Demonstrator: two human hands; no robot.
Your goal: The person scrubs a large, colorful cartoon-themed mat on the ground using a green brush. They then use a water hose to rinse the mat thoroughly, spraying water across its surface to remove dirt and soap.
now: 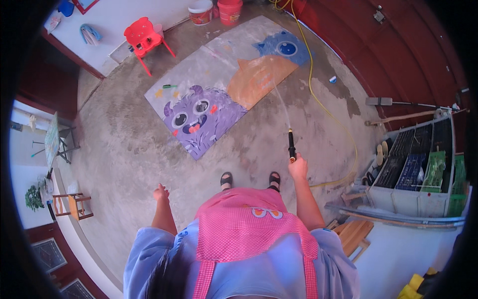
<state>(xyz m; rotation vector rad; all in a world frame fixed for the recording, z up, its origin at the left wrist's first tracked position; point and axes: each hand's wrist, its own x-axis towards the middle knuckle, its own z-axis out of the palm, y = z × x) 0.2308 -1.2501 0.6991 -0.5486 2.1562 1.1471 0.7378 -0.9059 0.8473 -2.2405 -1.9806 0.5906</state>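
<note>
My right hand (298,167) grips a black hose nozzle with brass ends (291,144), held out in front of me. A thin jet of water (282,101) leaves its tip and reaches the orange part of a rug (220,86) printed with cartoon monsters, which lies flat on the concrete floor. A yellow hose (322,104) loops over the floor to the right and runs behind my right forearm. On the rug's left part rests a small green brush (170,86). Free of any object, my left hand (161,193) hangs at my left side with its fingers apart.
A red child's chair (143,37) stands beyond the rug's left side. A white bucket (201,13) and a red bucket (229,13) are at the back wall. To the right are a rack with crates (410,160) and a wooden stool (353,235); a small wooden chair (74,206) stands left.
</note>
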